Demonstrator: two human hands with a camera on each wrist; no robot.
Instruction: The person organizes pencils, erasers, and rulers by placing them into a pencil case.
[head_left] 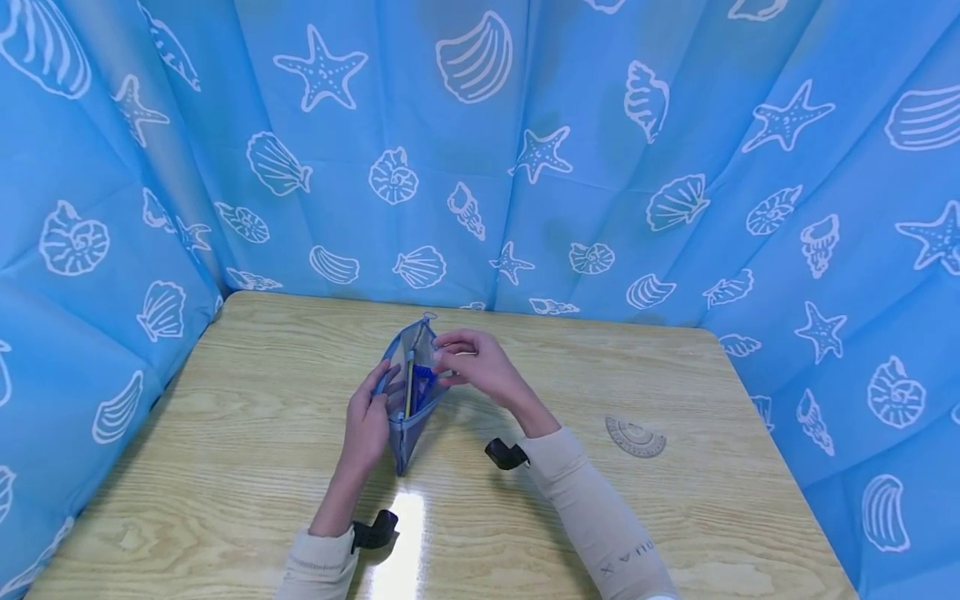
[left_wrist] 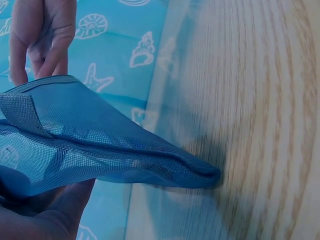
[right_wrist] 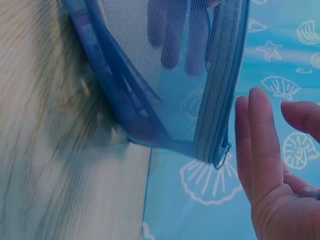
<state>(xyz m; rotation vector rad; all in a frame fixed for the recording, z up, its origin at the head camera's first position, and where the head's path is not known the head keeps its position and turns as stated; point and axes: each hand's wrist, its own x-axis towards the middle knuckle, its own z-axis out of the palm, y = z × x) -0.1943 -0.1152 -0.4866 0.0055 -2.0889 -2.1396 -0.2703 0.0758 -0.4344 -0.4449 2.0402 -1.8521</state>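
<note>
A blue mesh zip pouch [head_left: 402, 437] stands tilted above the table, its zipped mouth spread open. My left hand [head_left: 366, 427] grips its left side; in the right wrist view several of that hand's fingers [right_wrist: 171, 47] show through the mesh. Inside lie a yellow-and-dark pencil [head_left: 409, 385] and a blue flat piece [head_left: 424, 385], partly hidden by the pouch wall. My right hand [head_left: 483, 367] is at the pouch's right rim, with nothing visible in it. In the right wrist view, the right hand [right_wrist: 272, 175] has straight fingers beside the zip edge, thumb apart.
A clear half-round protractor [head_left: 636, 437] lies on the wooden table [head_left: 285, 467], to the right of my right forearm. A blue curtain [head_left: 465, 150] with white shells and starfish surrounds the table's back and sides. Each wrist carries a black camera [head_left: 377, 530].
</note>
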